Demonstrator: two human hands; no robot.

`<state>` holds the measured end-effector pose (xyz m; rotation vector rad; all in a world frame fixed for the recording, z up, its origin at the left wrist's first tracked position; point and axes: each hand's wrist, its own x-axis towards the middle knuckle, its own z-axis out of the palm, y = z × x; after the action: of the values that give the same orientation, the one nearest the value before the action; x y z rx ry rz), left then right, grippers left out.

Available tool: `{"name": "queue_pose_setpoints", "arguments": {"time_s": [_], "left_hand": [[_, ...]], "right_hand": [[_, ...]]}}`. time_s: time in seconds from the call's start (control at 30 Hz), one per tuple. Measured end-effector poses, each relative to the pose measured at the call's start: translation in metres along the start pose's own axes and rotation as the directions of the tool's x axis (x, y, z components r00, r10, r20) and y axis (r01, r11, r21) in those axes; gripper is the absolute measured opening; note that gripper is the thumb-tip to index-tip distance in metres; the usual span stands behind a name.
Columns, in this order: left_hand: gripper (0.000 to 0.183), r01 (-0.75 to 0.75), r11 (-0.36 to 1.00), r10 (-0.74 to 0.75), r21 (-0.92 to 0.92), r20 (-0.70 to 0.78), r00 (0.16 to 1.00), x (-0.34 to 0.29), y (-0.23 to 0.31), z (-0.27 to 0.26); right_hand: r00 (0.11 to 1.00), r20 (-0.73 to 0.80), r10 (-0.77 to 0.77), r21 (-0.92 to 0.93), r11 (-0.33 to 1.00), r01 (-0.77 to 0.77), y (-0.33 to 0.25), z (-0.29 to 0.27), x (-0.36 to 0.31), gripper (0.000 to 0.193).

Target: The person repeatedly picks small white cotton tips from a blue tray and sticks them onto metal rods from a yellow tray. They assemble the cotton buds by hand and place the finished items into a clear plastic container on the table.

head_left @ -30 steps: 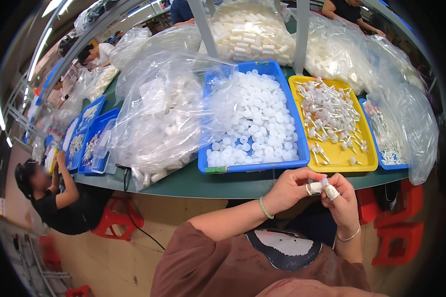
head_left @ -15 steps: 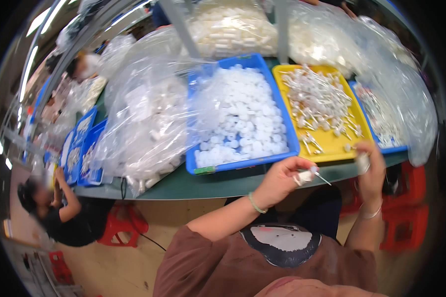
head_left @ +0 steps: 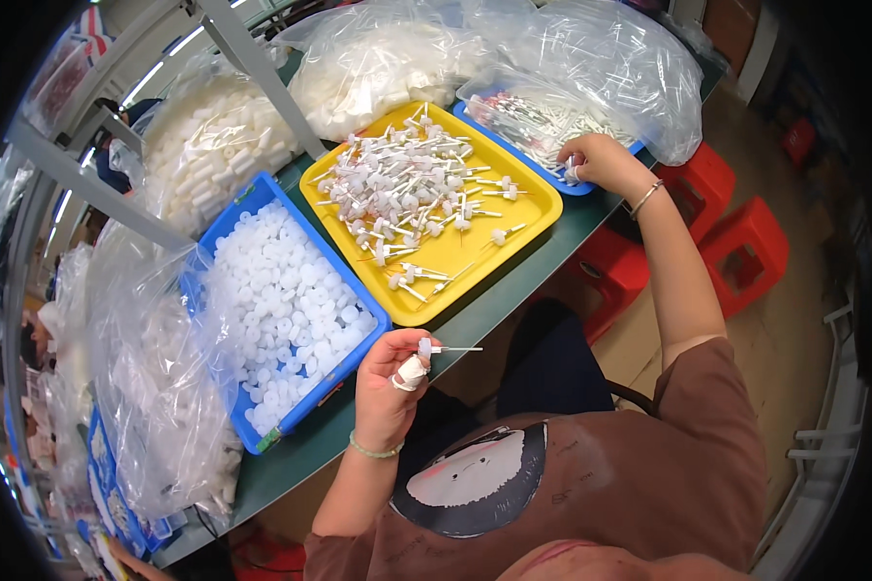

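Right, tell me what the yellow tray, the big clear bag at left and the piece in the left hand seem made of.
Yellow tray: likely rigid moulded plastic, smooth with a slight sheen and rounded corners.
Clear bag: probably thin plastic film, creased and glinting.
Held piece: milky, translucent head suggests soft plastic or silicone; thin pin's material unclear.

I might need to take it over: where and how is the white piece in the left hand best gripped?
Probably by the thin stem of the white piece, coming from the right: the left hand pinches its wider head, while the stem sticks out straight to the right, free of the hand.
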<state>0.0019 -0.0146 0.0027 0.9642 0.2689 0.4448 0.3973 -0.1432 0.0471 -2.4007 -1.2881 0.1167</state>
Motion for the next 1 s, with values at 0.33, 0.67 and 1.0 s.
{"name": "queue_pose_setpoints", "arguments": {"time_s": [0.33, 0.67, 1.0], "left_hand": [[0.02, -0.008, 0.993, 0.014, 0.114, -0.058, 0.998, 0.002, 0.0, 0.004], [0.021, -0.04, 0.996, 0.049, 0.08, -0.109, 0.993, 0.0, -0.003, 0.006], [0.025, -0.043, 0.998, 0.047, 0.04, -0.108, 0.993, -0.001, 0.0, 0.006]], "right_hand": [[0.977, -0.178, 0.114, -0.206, 0.967, -0.15, -0.004, 0.024, 0.012, 0.009], [0.907, -0.42, 0.016, -0.021, 0.999, -0.027, -0.014, 0.028, -0.015, 0.02], [0.997, -0.001, -0.076, -0.052, 0.996, 0.075, -0.002, 0.018, 0.01, 0.022]]}}
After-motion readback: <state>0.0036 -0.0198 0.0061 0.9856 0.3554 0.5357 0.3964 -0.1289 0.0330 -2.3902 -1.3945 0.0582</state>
